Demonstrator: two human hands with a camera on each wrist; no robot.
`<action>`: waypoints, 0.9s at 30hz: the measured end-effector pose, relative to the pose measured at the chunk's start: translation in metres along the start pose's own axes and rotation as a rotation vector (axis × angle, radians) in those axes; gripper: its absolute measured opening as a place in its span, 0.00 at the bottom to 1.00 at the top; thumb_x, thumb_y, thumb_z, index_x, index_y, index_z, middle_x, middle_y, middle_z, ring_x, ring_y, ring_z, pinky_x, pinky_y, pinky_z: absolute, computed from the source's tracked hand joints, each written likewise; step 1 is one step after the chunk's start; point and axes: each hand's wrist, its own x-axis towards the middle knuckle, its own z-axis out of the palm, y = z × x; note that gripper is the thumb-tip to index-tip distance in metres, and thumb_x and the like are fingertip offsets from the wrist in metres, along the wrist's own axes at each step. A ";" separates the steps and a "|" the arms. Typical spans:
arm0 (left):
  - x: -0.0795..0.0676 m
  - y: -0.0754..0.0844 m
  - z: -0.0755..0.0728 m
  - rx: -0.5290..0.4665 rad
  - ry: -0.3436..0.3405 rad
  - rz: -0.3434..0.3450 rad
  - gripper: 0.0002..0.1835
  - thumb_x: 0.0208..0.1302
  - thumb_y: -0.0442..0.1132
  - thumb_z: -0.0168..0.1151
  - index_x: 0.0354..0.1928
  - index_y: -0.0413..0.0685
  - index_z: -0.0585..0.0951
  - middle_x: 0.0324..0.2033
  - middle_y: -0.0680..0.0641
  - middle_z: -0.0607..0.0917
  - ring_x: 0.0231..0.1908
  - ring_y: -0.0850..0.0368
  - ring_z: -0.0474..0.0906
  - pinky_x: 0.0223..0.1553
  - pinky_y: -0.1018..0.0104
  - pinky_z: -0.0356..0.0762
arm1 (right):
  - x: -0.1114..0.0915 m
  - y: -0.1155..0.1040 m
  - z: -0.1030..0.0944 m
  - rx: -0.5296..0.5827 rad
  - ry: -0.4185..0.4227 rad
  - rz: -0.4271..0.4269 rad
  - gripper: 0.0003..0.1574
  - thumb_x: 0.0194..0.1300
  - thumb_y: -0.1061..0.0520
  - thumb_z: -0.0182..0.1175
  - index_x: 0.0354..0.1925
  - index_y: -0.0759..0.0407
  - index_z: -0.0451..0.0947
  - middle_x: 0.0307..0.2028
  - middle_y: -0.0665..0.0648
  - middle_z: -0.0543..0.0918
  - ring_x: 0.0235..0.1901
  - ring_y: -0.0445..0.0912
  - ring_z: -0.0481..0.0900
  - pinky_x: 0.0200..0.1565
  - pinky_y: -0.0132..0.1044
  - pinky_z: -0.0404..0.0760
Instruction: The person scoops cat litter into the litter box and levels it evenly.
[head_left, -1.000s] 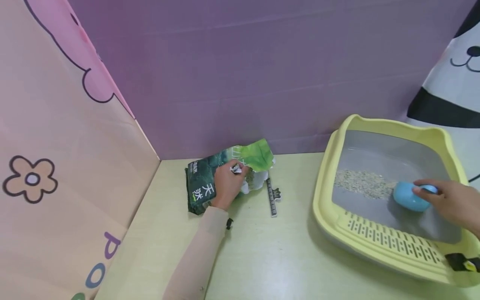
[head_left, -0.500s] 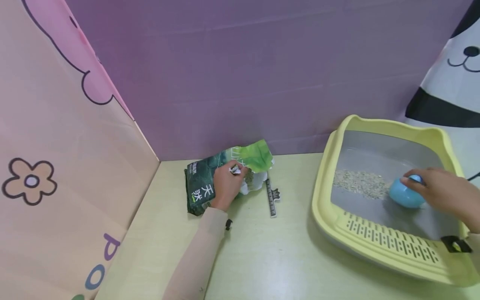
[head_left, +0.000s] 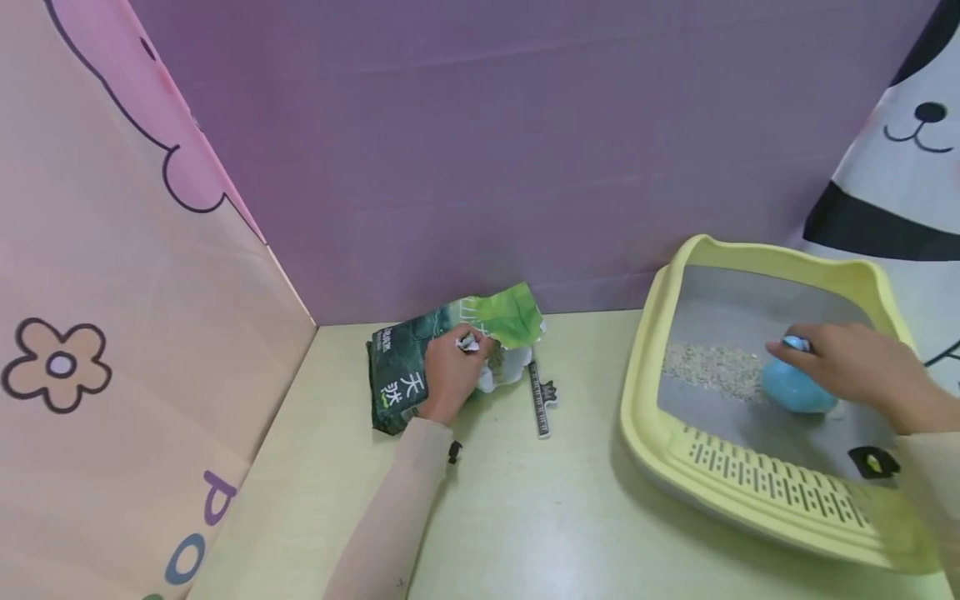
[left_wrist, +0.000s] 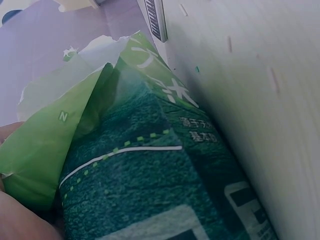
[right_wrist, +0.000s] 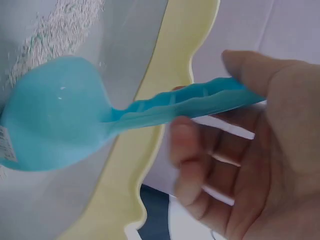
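Note:
At the middle of the head view, a green litter bag [head_left: 393, 367] lies on its side with its torn mouth facing right and pellets showing inside. My left hand [head_left: 452, 372] pinches the torn edge of that mouth; in the left wrist view the bag's green flap [left_wrist: 42, 145] rises beside the fingers. Over at the right, my right hand [head_left: 855, 367] holds a light blue scoop [head_left: 797, 388] by its handle [right_wrist: 195, 102], thumb along the top end and fingers below. The scoop's bowl is low in the litter box, at the right end of the spread litter [head_left: 705, 371].
The litter box has a raised yellow rim [head_left: 633, 408] and a slotted front ledge [head_left: 772, 475]. Between bag and box lies a narrow strip with piano-key markings [head_left: 540, 408] on the pale tabletop [head_left: 525, 517]. A purple backdrop [head_left: 480, 167] closes off the back.
My right hand has moved left with the scoop, its wrist now farther in over the box, and the scoop's bowl is nearer the litter. The left hand and bag stay put.

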 end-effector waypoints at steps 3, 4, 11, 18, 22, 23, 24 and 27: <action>0.000 -0.001 0.000 0.003 0.011 0.008 0.07 0.64 0.47 0.73 0.32 0.54 0.86 0.23 0.51 0.88 0.23 0.57 0.81 0.27 0.60 0.77 | 0.009 -0.003 0.002 0.024 -0.007 0.012 0.39 0.78 0.31 0.45 0.42 0.66 0.79 0.27 0.58 0.82 0.27 0.52 0.79 0.30 0.50 0.75; 0.000 -0.001 0.000 0.004 0.012 0.010 0.07 0.64 0.47 0.73 0.32 0.54 0.87 0.23 0.51 0.88 0.23 0.57 0.81 0.27 0.60 0.78 | 0.011 -0.005 0.002 0.025 0.000 0.013 0.41 0.77 0.30 0.45 0.44 0.67 0.79 0.28 0.58 0.83 0.27 0.52 0.79 0.30 0.50 0.76; 0.000 -0.001 0.001 -0.006 0.005 0.018 0.07 0.65 0.47 0.72 0.32 0.54 0.86 0.22 0.51 0.87 0.20 0.59 0.78 0.24 0.62 0.74 | 0.022 -0.012 0.012 0.094 0.010 0.052 0.42 0.70 0.19 0.43 0.32 0.55 0.69 0.20 0.53 0.65 0.23 0.48 0.68 0.23 0.41 0.60; -0.001 0.001 0.001 -0.020 -0.002 0.017 0.07 0.65 0.46 0.71 0.31 0.54 0.86 0.21 0.51 0.87 0.20 0.59 0.77 0.23 0.63 0.73 | 0.027 -0.008 0.019 0.167 0.014 0.060 0.52 0.70 0.20 0.45 0.57 0.65 0.76 0.43 0.75 0.83 0.33 0.61 0.82 0.23 0.46 0.71; 0.000 0.001 0.000 -0.015 0.003 0.010 0.07 0.65 0.46 0.72 0.31 0.54 0.86 0.21 0.51 0.87 0.20 0.58 0.77 0.23 0.63 0.73 | 0.030 -0.004 0.021 0.260 0.005 0.078 0.55 0.68 0.22 0.52 0.63 0.71 0.74 0.54 0.82 0.78 0.47 0.72 0.80 0.36 0.57 0.78; 0.000 0.001 0.000 -0.013 0.003 0.011 0.07 0.64 0.46 0.72 0.31 0.54 0.86 0.22 0.51 0.87 0.20 0.58 0.78 0.23 0.63 0.73 | 0.031 -0.003 0.021 0.282 0.001 0.084 0.56 0.67 0.22 0.54 0.63 0.72 0.74 0.55 0.82 0.77 0.49 0.73 0.79 0.39 0.60 0.78; 0.000 0.000 0.000 -0.010 0.002 0.011 0.07 0.64 0.46 0.72 0.31 0.54 0.86 0.22 0.51 0.87 0.20 0.58 0.78 0.24 0.62 0.74 | 0.031 -0.002 0.021 0.304 0.001 0.087 0.55 0.66 0.23 0.56 0.61 0.72 0.75 0.54 0.82 0.78 0.49 0.73 0.78 0.40 0.60 0.78; 0.001 0.000 0.000 -0.001 0.004 0.012 0.07 0.64 0.46 0.72 0.31 0.54 0.86 0.23 0.51 0.87 0.22 0.58 0.79 0.25 0.62 0.75 | 0.033 0.001 0.022 0.356 0.005 0.078 0.48 0.64 0.26 0.62 0.55 0.68 0.80 0.51 0.79 0.81 0.47 0.69 0.80 0.37 0.54 0.79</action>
